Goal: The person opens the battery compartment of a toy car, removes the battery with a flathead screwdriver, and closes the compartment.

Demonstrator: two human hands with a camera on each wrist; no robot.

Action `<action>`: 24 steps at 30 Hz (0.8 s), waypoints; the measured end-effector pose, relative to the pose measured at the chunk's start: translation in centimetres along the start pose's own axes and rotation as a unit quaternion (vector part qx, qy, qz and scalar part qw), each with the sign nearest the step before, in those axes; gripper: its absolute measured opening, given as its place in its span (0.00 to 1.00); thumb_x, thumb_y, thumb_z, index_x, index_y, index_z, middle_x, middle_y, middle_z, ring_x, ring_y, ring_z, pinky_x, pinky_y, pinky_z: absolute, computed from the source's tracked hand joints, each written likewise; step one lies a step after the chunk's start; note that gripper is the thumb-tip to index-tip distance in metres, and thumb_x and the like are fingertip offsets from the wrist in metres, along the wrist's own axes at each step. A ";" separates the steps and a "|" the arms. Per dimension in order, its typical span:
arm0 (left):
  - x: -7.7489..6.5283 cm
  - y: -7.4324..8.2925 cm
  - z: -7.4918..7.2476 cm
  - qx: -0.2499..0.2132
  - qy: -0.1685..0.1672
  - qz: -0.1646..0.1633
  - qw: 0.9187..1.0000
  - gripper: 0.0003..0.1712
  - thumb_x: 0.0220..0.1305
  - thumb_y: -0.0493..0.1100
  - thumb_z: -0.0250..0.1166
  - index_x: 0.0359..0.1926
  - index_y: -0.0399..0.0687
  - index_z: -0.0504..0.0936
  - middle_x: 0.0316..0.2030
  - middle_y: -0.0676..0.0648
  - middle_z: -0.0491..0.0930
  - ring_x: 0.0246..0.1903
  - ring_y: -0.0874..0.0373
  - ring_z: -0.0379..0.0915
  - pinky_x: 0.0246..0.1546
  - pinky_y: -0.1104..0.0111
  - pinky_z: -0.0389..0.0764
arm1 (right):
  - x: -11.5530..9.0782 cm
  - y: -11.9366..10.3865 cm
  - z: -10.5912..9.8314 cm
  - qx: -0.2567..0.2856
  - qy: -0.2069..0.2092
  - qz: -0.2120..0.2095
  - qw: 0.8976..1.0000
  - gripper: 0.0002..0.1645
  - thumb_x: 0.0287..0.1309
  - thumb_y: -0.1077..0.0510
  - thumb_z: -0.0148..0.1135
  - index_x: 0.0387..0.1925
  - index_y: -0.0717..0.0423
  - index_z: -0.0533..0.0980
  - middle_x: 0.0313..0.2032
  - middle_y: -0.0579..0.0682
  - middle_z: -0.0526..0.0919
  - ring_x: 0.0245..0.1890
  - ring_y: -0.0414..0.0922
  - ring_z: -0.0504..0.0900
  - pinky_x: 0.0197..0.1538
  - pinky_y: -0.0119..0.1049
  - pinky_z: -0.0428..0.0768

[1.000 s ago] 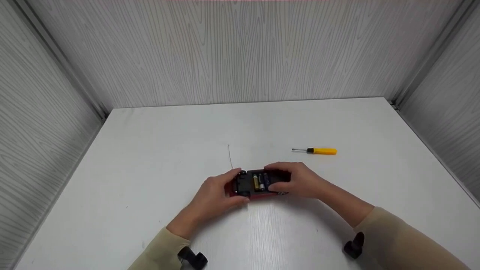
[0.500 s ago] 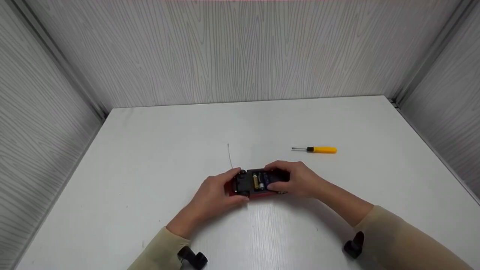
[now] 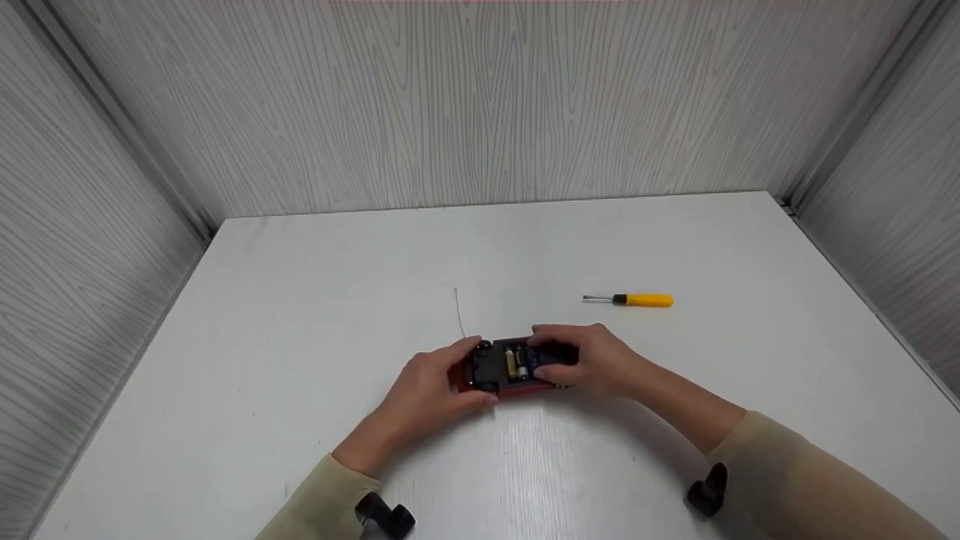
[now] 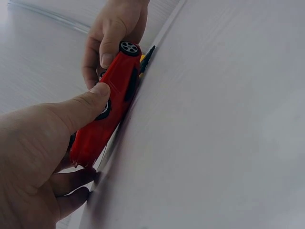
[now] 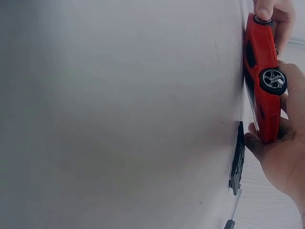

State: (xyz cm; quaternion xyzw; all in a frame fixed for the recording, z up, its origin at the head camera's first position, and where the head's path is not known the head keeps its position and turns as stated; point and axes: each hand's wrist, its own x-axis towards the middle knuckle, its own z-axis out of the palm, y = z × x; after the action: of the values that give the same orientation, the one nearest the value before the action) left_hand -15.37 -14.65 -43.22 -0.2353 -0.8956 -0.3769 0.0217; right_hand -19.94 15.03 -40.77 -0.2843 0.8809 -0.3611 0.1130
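Observation:
A red toy car lies upside down on the white table, its black underside facing up. Several batteries sit side by side in its uncovered battery compartment. At the car's left end, my left hand grips the body between thumb and fingers, the thumb beside a wheel in the left wrist view. My right hand holds the other end, with its thumb on the underside right by the dark blue battery. Both wrist views show the red side of the car; the right hand hides part of its right end.
Behind the right hand lies a yellow-handled screwdriver, its shaft pointing left. A thin wire sticks out from the car toward the back. In the right wrist view, a flat black plastic piece rests on the table. Wood-grain panels enclose the table.
The right hand's fingers shift very slightly at the car's right end. The left hand, car, batteries and screwdriver look the same.

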 end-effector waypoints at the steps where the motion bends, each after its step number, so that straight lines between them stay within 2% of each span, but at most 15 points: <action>1: 0.0 0.0 0.0 0.001 -0.001 -0.001 1.000 0.45 0.61 0.54 0.80 0.75 0.47 0.75 0.62 0.44 0.83 0.58 0.52 0.80 0.62 0.53 0.78 | 0.0 0.0 0.0 0.001 -0.001 -0.004 1.000 0.24 0.66 0.47 0.74 0.62 0.41 0.83 0.72 0.50 0.77 0.64 0.51 0.78 0.64 0.52 0.78; 6: 0.0 0.1 0.0 -0.002 -0.005 -0.011 1.000 0.45 0.61 0.54 0.80 0.75 0.48 0.74 0.63 0.44 0.83 0.60 0.52 0.80 0.63 0.54 0.77 | -0.1 0.1 0.0 0.004 -0.006 -0.015 1.000 0.24 0.68 0.49 0.72 0.64 0.42 0.82 0.71 0.50 0.77 0.66 0.52 0.77 0.66 0.53 0.77; 11: 0.0 0.2 0.0 -0.009 -0.012 -0.028 0.999 0.46 0.60 0.53 0.81 0.76 0.49 0.73 0.65 0.45 0.81 0.62 0.54 0.78 0.65 0.56 0.76 | -0.1 0.0 0.1 0.005 -0.008 -0.019 1.000 0.24 0.69 0.49 0.70 0.65 0.43 0.81 0.66 0.47 0.80 0.62 0.49 0.78 0.64 0.51 0.78; 13: 0.0 0.3 -0.1 -0.007 -0.011 -0.025 1.000 0.46 0.60 0.53 0.81 0.76 0.48 0.73 0.65 0.45 0.81 0.62 0.54 0.78 0.65 0.56 0.76 | 0.0 0.0 0.1 0.003 -0.010 -0.022 1.000 0.24 0.69 0.49 0.70 0.64 0.43 0.81 0.64 0.46 0.81 0.59 0.48 0.78 0.63 0.51 0.78; 19: 0.0 0.3 -0.2 -0.004 -0.007 -0.020 1.000 0.46 0.61 0.52 0.81 0.76 0.47 0.74 0.64 0.45 0.82 0.59 0.54 0.79 0.63 0.55 0.77 | 0.1 0.0 0.1 -0.007 -0.016 -0.025 1.000 0.23 0.66 0.51 0.73 0.61 0.40 0.81 0.60 0.43 0.82 0.56 0.47 0.78 0.60 0.48 0.79; 24: 0.0 0.3 -0.2 -0.005 -0.013 -0.024 1.000 0.46 0.61 0.53 0.81 0.77 0.47 0.73 0.64 0.45 0.82 0.60 0.53 0.79 0.64 0.54 0.77 | 0.1 -0.2 0.1 -0.009 -0.020 -0.011 1.000 0.26 0.64 0.47 0.76 0.62 0.39 0.80 0.59 0.41 0.82 0.56 0.46 0.77 0.60 0.47 0.79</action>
State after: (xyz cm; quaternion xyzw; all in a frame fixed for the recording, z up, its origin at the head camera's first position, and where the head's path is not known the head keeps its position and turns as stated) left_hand -15.25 -14.58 -42.90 -0.2189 -0.8992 -0.3788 0.0002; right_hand -19.91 14.81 -40.73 -0.3018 0.8784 -0.3490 0.1241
